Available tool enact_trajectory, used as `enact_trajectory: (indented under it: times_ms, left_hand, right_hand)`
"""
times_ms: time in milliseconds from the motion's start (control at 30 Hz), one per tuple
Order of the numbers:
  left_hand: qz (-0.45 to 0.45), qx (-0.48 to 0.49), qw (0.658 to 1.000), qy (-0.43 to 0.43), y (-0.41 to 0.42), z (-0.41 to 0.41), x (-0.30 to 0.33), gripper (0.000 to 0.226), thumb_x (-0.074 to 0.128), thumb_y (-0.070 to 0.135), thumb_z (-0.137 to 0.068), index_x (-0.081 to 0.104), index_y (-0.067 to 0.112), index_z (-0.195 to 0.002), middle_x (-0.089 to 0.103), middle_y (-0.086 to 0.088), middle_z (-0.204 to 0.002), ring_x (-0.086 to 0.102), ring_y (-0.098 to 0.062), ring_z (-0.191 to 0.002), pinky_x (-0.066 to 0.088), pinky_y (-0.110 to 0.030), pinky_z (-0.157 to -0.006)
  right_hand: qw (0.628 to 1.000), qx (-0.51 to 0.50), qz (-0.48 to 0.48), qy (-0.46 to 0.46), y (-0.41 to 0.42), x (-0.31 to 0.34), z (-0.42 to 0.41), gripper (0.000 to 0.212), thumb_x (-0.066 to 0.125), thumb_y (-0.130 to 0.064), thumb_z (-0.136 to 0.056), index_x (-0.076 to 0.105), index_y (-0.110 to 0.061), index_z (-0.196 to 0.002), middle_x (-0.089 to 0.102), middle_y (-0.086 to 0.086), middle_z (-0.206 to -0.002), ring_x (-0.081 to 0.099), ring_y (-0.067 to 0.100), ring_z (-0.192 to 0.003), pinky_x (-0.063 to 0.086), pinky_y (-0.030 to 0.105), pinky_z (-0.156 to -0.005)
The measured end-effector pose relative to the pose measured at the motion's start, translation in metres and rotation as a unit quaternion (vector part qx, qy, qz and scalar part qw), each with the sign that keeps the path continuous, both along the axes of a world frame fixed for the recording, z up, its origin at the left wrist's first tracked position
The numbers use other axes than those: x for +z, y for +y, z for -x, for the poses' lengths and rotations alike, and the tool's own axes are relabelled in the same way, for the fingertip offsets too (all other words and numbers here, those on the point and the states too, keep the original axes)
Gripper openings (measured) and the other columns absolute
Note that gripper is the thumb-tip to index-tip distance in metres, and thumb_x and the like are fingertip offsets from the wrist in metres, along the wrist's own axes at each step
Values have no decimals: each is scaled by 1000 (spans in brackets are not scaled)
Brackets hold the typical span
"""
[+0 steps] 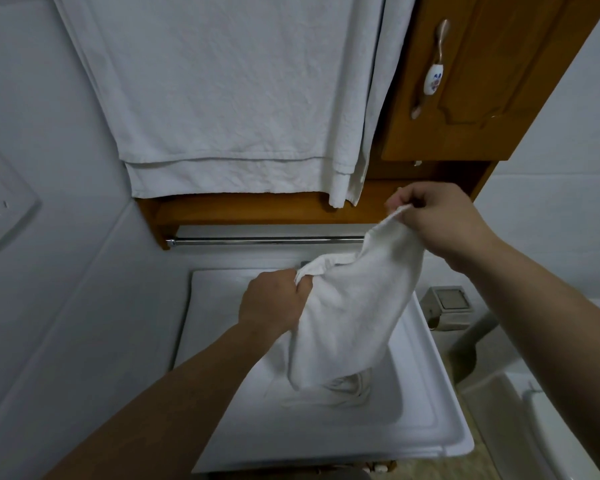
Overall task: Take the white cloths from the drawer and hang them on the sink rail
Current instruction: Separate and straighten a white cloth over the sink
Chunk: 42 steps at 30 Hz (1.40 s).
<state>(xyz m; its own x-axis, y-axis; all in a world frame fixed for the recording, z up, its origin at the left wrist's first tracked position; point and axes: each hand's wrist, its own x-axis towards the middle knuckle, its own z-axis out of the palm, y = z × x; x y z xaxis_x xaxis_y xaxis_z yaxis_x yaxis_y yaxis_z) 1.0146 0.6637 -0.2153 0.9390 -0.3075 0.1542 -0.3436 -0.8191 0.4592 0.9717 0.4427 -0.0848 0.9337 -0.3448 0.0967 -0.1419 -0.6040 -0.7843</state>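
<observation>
Both hands grip one white cloth (pixel 354 306) above the sink (pixel 430 393): the left hand (pixel 274 303) bunches its lower near edge in curled fingers, and the right hand (pixel 440 220) pinches a top corner higher up, just in front of the chrome rail (pixel 257 241). Another white cloth (pixel 340 393) lies crumpled in the basin below, while two large towels (pixel 229 98) hang beside a wooden cabinet (pixel 482 81).
</observation>
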Motion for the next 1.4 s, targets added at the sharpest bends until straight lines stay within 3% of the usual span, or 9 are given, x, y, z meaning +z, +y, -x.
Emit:
enact_trajectory:
  times_ms: [133, 267, 333, 467, 600, 733, 867, 1067, 1400]
  left_hand:
    - [10, -60, 998, 8, -5, 1, -1, 41, 36, 43, -100, 57, 15, -79, 64, -3, -74, 59, -21, -70, 49, -35, -66]
    - [28, -100, 995, 12, -10, 6, 1, 38, 37, 40, -100, 55, 15, -78, 65, -6, -76, 59, -24, -72, 46, -36, -65]
    - [44, -103, 993, 20, -11, 6, 3, 40, 36, 40, -101, 57, 16, -78, 66, -5, -76, 59, -23, -72, 43, -34, -63]
    - [48, -121, 991, 23, -10, 7, 9, 41, 35, 38, -103, 59, 17, -77, 67, -5, -78, 58, -21, -72, 35, -32, -61]
    - [45, -130, 989, 58, -9, 7, 9, 48, 34, 47, -102, 51, 21, -65, 60, -2, -65, 55, -19, -64, 36, -32, -59]
    - [49, -125, 988, 73, -8, 5, 9, 51, 36, 53, -100, 42, 23, -59, 52, 2, -56, 47, -14, -54, 35, -30, -54]
    - [59, -131, 986, 80, -7, 6, 10, 48, 45, 56, -95, 44, 23, -60, 53, 2, -57, 47, -12, -54, 32, -29, -54]
    - [77, -89, 987, 110, 0, 0, 11, 53, 72, 68, -67, 64, 20, -89, 65, 4, -80, 58, -11, -72, 43, -27, -60]
    - [188, -76, 968, 149, -1, 0, 21, 45, 82, 45, -69, 69, 29, -109, 61, 18, -101, 55, -3, -91, 38, -13, -71]
  right_hand:
    - [998, 37, 18, 41, 12, -14, 4, 31, 51, -6, -92, 74, -22, -80, 70, -1, -89, 63, 25, -89, 52, 43, -80]
    - [991, 93, 94, 36, 25, -27, 9, 20, 56, -25, -93, 73, -28, -84, 65, -8, -67, 55, 4, -53, 41, 28, -54]
    - [972, 145, 176, 55, 33, -37, 13, 9, 63, -38, -90, 70, -33, -94, 65, -8, -66, 57, 4, -58, 45, 29, -57]
    - [916, 202, 344, 37, 42, -57, 17, 34, 66, -60, -82, 57, -37, -106, 44, -19, -59, 52, 10, -65, 46, 29, -62]
    - [893, 197, 399, -61, 38, -72, 17, 31, 65, -50, -88, 56, -29, -108, 45, -15, -56, 55, 19, -56, 34, 26, -52]
    - [888, 189, 405, -109, 36, -76, 15, 16, 59, -34, -88, 63, -27, -102, 65, -5, -63, 60, 22, -53, 32, 24, -50]
    - [896, 182, 402, -41, 37, -73, 11, 17, 54, -38, -93, 66, -30, -102, 69, -3, -73, 62, 20, -65, 43, 28, -57]
    - [955, 105, 270, 59, 25, -56, 8, 3, 60, -34, -85, 60, -31, -84, 66, -5, -64, 58, 10, -58, 52, 30, -57]
    - [912, 328, 148, 198, 34, -38, 14, 11, 73, -19, -81, 74, -31, -82, 58, -17, -55, 50, 0, -51, 37, 13, -49]
